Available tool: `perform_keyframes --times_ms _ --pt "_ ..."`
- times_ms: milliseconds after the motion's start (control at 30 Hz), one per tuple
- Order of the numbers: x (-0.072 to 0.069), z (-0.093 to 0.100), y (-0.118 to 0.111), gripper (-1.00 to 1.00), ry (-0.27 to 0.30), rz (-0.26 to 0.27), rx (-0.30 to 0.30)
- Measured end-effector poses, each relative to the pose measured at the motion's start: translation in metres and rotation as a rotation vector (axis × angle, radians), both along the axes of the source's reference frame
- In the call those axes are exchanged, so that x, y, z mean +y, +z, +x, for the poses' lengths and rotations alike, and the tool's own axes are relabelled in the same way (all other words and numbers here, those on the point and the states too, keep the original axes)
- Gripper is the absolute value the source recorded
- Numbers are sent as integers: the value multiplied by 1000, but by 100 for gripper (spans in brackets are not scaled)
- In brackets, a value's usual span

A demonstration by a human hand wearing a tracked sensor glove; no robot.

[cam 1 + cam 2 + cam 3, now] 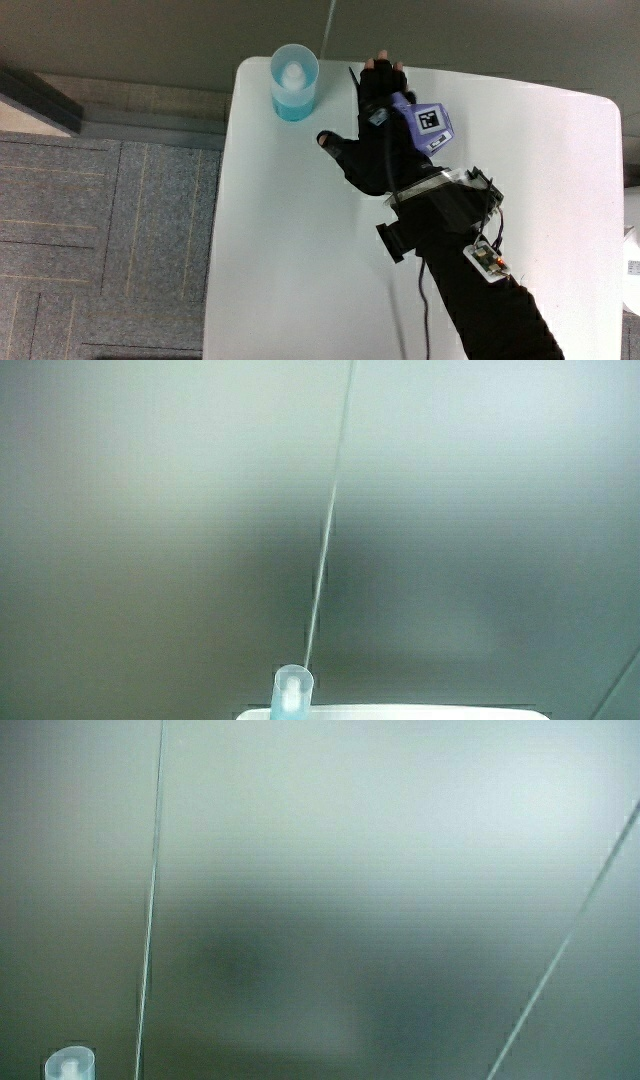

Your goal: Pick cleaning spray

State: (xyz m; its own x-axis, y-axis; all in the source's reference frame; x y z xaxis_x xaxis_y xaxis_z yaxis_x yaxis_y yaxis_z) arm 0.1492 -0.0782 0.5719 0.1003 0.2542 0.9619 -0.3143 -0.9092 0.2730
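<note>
The cleaning spray (295, 82) is a pale blue translucent bottle with a white cap, standing upright at a corner of the white table (300, 260), farther from the person than the hand. Its top shows in both side views (292, 693) (68, 1065). The hand (385, 125) in its black glove lies flat on the table beside the bottle, fingers stretched toward the table's edge, thumb pointing at the bottle. It holds nothing and does not touch the bottle. A patterned cube (428, 124) sits on its back.
Both side views show mostly a pale wall with thin seams. A wrist-mounted device with wires (470, 215) rides on the forearm. Grey carpet floor (100, 230) lies beside the table.
</note>
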Motion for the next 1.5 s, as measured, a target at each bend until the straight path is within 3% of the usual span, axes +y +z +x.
perform_keyframes --times_ms 167,433,533,667,767,1100,1267,1500 --pt "-2 1 5 0 18 1 -82" --pt "-8 -6 9 0 23 -21 -144" --pt "-10 -12 3 0 34 -73 -159" --pt "-17 -19 -6 0 11 -11 -194" --pt "-16 -21 -12 0 17 -4 -207" --pt "-15 -15 -16 67 96 63 -164" --pt "-14 -14 -19 100 108 62 -157" --pt "-11 -9 -15 100 117 53 -165"
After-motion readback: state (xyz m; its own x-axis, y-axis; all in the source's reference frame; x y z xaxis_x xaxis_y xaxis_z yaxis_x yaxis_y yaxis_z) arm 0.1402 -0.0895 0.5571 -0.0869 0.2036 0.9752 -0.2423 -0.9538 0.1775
